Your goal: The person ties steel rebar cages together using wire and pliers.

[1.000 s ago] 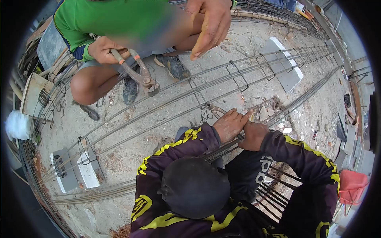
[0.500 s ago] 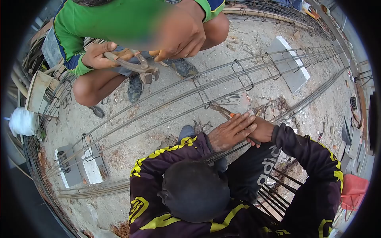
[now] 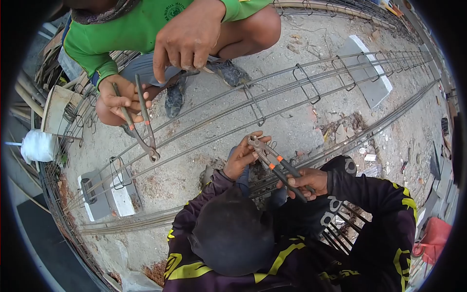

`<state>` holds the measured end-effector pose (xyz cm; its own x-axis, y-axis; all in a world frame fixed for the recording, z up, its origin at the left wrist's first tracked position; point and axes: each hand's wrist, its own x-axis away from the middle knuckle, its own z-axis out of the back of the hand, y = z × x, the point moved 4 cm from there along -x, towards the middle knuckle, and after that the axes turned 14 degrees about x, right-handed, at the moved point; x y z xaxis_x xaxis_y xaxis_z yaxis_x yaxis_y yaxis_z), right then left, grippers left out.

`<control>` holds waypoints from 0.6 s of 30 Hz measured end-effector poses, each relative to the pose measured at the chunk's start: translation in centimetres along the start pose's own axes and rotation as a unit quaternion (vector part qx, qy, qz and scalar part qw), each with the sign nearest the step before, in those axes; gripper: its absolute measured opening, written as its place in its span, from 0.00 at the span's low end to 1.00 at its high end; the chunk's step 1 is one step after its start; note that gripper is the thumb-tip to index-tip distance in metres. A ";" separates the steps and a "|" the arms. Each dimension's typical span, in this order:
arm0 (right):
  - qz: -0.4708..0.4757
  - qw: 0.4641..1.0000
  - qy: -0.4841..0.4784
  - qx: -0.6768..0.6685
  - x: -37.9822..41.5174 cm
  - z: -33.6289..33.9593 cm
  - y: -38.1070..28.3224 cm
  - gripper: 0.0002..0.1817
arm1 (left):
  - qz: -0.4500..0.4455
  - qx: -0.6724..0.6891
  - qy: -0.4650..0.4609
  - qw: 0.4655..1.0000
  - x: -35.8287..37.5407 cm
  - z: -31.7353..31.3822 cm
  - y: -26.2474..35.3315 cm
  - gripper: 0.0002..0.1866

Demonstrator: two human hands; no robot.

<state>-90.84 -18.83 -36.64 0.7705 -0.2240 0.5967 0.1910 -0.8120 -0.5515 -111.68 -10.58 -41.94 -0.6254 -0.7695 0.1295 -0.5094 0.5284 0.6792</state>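
Note:
My left hand (image 3: 241, 158) is low in front of the rebar cage (image 3: 224, 127), its fingers curled beside the jaws of my pincers (image 3: 279, 168). Thin wire loops (image 3: 273, 144) stick out by its fingertips, partly hidden. The dark handles with orange bands are gripped in my right hand (image 3: 310, 183). Across the cage squats a co-worker in a green shirt (image 3: 141, 29). One hand (image 3: 121, 97) of the co-worker holds a second pair of pincers (image 3: 141, 124) with handles spread; the other hand (image 3: 187, 41) hangs over the knee.
Pale blocks (image 3: 124, 197) lie below the cage at the left, and a grey slab (image 3: 362, 73) at the right. Loose long bars (image 3: 360, 139) run along the near side. A white roll (image 3: 38, 146) stands at the far left. A red object (image 3: 434, 238) is at lower right.
My hands have moved apart, and the pincers have come off the cage to between them. The wire loops are gone from the ground. The co-worker's hands have separated, and their pincers point down.

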 end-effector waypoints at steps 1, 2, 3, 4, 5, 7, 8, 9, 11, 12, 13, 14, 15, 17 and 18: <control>0.006 1.000 -0.014 0.001 -0.3 0.1 -0.3 0.29 | -0.024 0.012 0.014 1.000 -0.4 0.6 -0.4 0.26; 0.012 1.000 -0.026 0.001 -0.5 0.3 -0.5 0.29 | -0.024 -0.009 0.030 0.999 -0.6 1.2 -0.7 0.24; 0.010 0.999 -0.047 -0.010 -0.8 0.8 -0.3 0.30 | -0.022 -0.029 0.045 0.998 -0.6 1.9 -1.1 0.22; 0.007 0.997 -0.069 -0.021 -1.1 1.4 0.1 0.32 | -0.021 -0.049 0.061 0.997 -0.6 2.3 -1.3 0.20; 0.004 0.995 -0.091 -0.034 -1.1 1.8 0.4 0.33 | -0.030 -0.080 0.074 0.994 -0.5 2.7 -1.3 0.18; 0.019 0.993 -0.087 -0.073 -0.5 2.3 0.5 0.33 | -0.047 -0.140 0.097 0.984 -0.4 3.3 -1.2 0.15; 0.027 0.992 -0.085 -0.091 -0.2 2.7 0.4 0.33 | -0.045 -0.166 0.106 0.979 -0.5 3.3 -1.2 0.14; 0.032 0.983 -0.134 -0.125 -0.3 4.0 1.3 0.37 | -0.042 -0.192 0.114 0.974 -0.5 3.4 -1.3 0.14; 0.006 0.984 -0.141 -0.106 0.3 4.2 0.5 0.38 | -0.031 -0.263 0.132 0.955 -0.4 3.7 -1.4 0.13; -0.006 0.985 -0.144 -0.097 0.6 4.4 0.2 0.38 | -0.022 -0.307 0.140 0.941 -0.4 4.2 -1.5 0.13; -0.019 0.978 -0.179 -0.102 0.5 5.1 0.7 0.39 | -0.014 -0.351 0.148 0.924 -0.3 4.5 -1.4 0.14; -0.022 0.973 -0.194 -0.120 0.4 5.7 1.4 0.38 | -0.033 -0.430 0.155 0.889 -0.3 3.3 -0.1 0.14; -0.025 0.968 -0.210 -0.138 0.2 6.2 2.0 0.37 | -0.052 -0.506 0.161 0.846 -0.2 2.1 1.2 0.14; -0.026 0.973 -0.201 -0.112 -0.1 6.5 2.1 0.37 | -0.059 -0.553 0.184 0.810 -0.3 1.4 2.2 0.15; -0.024 0.982 -0.177 -0.068 -0.3 6.6 2.1 0.36 | -0.048 -0.528 0.202 0.824 -0.2 1.9 2.0 0.15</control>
<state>-86.65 -16.93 -41.87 0.9303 -0.0016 0.3668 0.1684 -0.8866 -0.4309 -113.70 -8.64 -41.96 -0.2552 -0.9589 0.1239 0.3861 0.0164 0.9223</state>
